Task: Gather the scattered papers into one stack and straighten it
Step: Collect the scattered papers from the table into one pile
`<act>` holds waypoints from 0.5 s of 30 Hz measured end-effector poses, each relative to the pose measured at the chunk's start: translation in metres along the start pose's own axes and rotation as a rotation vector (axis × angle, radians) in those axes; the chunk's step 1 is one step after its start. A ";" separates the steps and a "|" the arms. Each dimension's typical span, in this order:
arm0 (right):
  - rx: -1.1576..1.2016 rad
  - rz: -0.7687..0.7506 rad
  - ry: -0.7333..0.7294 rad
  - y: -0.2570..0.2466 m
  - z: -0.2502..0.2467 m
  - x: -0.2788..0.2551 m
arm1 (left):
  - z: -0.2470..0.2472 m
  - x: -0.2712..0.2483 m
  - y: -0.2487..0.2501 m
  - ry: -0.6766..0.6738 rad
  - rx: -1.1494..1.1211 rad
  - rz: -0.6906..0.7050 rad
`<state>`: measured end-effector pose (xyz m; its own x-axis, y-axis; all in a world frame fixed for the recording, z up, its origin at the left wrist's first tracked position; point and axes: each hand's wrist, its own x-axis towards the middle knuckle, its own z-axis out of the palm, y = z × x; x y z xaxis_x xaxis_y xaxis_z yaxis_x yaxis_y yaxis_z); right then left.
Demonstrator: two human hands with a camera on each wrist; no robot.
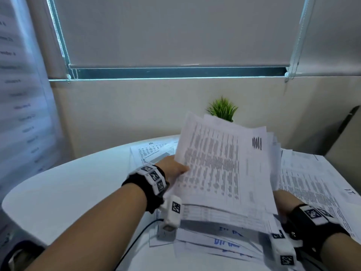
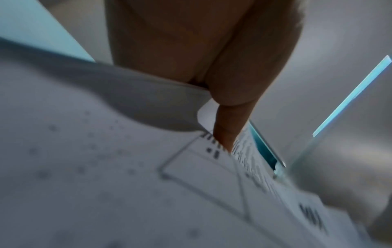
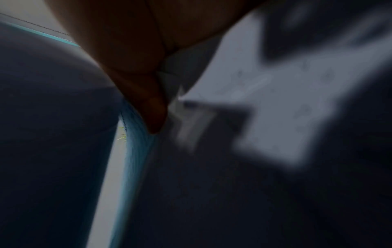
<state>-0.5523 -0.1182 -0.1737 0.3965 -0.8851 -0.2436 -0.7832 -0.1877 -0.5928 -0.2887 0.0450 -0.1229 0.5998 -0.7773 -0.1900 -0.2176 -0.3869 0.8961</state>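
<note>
Head view, nearest first: loose sheets (image 1: 220,245) with blue writing lie overlapping on the white table (image 1: 64,188), just under the raised bundle. Above them both hands hold a thick bundle of papers (image 1: 220,169) tilted up off the table, its edges fanned and uneven. The left hand (image 1: 172,169) grasps the bundle's left edge, thumb on the printed top page. The right hand (image 1: 283,202) is at the bundle's lower right corner, mostly hidden by paper; the dark right wrist picture shows a thumb (image 3: 152,107) against a sheet edge, so it seems to pinch there. More printed sheets (image 1: 312,184) lie spread to the right. Beyond stands a small green plant (image 1: 222,108) before the wall.
</note>
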 end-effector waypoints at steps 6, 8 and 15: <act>-0.226 -0.050 -0.072 0.005 -0.006 0.004 | 0.033 0.010 -0.009 0.056 0.346 0.065; -0.237 -0.041 -0.073 0.006 -0.008 0.005 | 0.032 0.014 -0.009 0.048 0.365 0.066; 0.175 0.004 -0.069 0.010 -0.010 0.000 | 0.035 0.049 -0.044 -0.223 0.077 0.012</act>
<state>-0.5651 -0.1241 -0.1720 0.4302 -0.8532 -0.2949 -0.6921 -0.1020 -0.7146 -0.2768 0.0067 -0.1855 0.4141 -0.8689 -0.2713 -0.2863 -0.4073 0.8673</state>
